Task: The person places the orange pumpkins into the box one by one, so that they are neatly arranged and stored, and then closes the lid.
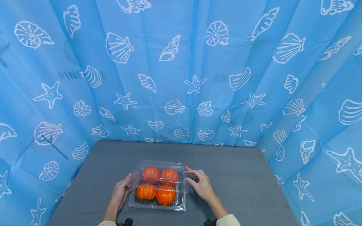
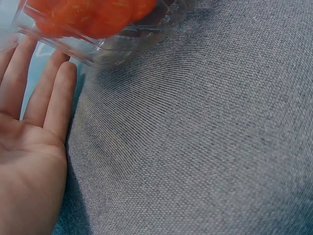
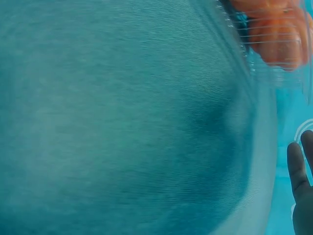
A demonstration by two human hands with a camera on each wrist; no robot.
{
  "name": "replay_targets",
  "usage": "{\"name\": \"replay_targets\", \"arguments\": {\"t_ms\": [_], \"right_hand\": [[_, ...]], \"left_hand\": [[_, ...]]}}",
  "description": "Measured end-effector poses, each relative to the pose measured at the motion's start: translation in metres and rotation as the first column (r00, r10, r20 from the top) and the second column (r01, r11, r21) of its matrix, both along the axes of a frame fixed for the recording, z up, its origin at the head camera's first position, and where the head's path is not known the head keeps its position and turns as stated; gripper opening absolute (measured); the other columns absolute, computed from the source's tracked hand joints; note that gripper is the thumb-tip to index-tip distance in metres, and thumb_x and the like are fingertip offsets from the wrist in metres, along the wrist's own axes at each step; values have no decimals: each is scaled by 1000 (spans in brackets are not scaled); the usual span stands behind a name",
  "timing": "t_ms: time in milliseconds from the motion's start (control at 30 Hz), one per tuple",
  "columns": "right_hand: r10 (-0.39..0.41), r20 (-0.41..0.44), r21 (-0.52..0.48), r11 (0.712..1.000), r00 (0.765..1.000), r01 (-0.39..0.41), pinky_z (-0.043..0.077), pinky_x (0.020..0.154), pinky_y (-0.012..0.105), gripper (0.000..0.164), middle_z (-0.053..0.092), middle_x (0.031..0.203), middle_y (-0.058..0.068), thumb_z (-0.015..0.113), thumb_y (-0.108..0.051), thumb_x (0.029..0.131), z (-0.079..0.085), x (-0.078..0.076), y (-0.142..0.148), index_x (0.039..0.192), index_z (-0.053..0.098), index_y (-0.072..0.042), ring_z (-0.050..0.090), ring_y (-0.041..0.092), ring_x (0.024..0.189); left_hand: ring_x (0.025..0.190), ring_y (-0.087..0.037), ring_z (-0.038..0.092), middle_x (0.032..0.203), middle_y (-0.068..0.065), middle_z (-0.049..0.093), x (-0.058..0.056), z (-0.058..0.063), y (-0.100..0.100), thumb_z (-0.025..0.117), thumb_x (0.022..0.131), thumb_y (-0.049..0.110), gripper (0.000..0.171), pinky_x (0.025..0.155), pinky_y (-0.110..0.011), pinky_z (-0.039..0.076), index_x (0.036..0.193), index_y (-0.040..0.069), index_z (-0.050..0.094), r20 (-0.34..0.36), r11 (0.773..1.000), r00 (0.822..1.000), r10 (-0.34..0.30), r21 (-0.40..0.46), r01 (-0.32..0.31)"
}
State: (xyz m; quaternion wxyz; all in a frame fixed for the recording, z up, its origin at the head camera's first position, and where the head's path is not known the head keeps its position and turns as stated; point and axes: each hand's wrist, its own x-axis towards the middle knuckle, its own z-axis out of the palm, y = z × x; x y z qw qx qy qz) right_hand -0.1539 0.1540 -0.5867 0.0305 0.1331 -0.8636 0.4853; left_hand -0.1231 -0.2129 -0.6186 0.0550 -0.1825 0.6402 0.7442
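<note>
A clear plastic clamshell box point(image 1: 157, 207) holds several small orange toy-like pumpkins point(image 1: 146, 191), ribbed and with bits of green. Its transparent lid point(image 1: 169, 164) stands tilted over the box, covering the back pumpkins point(image 1: 151, 174) and part of the front ones. At the lid's left side, my left hand point(image 1: 121, 191) touches the plastic; its fingers point(image 2: 58, 98) look nearly straight in the left wrist view, thumb hidden. My right hand point(image 1: 202, 185) touches the lid's right edge with index finger and thumb spread apart. Two straight fingers of it show in the right wrist view.
A grey cloth-covered table point(image 1: 237, 169) lies under the box and extends to both sides. Behind and around it hangs a blue curtain point(image 1: 181, 81) printed with white shells and starfish. Dark wrist straps point(image 1: 128, 221) show at the bottom edge.
</note>
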Motion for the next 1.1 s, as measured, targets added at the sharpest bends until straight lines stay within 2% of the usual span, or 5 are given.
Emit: {"name": "replay_targets", "arguments": {"t_ms": [167,533,667,833,1100], "right_hand": [[4,-12,3,1000,1000,-4,55,87,28,32,65,141,-11,81,-28,87,-6,4,2,118,74,-33,63,21,107],[46,-117,40,998,992,-42,55,80,26,30,67,140,-1,73,-18,93,-16,13,5,122,75,-22,65,13,105],[114,-39,41,993,993,-112,56,85,30,37,61,147,0,69,-27,97,-14,16,6,134,68,-21,68,20,108],[207,103,-35,978,973,-204,55,77,22,56,53,151,11,71,-31,96,-10,21,9,148,55,-16,68,28,103],[143,246,-188,977,959,-98,52,70,20,59,64,128,19,72,-20,94,-11,23,7,147,50,-8,66,10,85]], "left_hand": [[103,11,62,154,-22,49,0,0,2,48,105,52,72,89,-15,55,147,-6,48,6,997,1000,-19,-80,20],[108,4,68,132,13,69,-4,-4,-1,72,93,38,63,90,-19,56,145,6,57,19,1000,999,-28,1,28],[112,0,68,141,4,65,-4,-5,-4,76,89,40,66,93,-24,57,145,10,58,40,1000,999,-18,-20,18],[115,-5,67,151,-6,57,-5,-4,-4,78,86,43,71,95,-28,58,146,12,57,50,999,999,-20,-43,22],[104,-6,71,145,-12,61,-9,-2,3,75,90,40,67,84,-25,59,146,8,57,21,996,1000,-15,-85,17]]}}
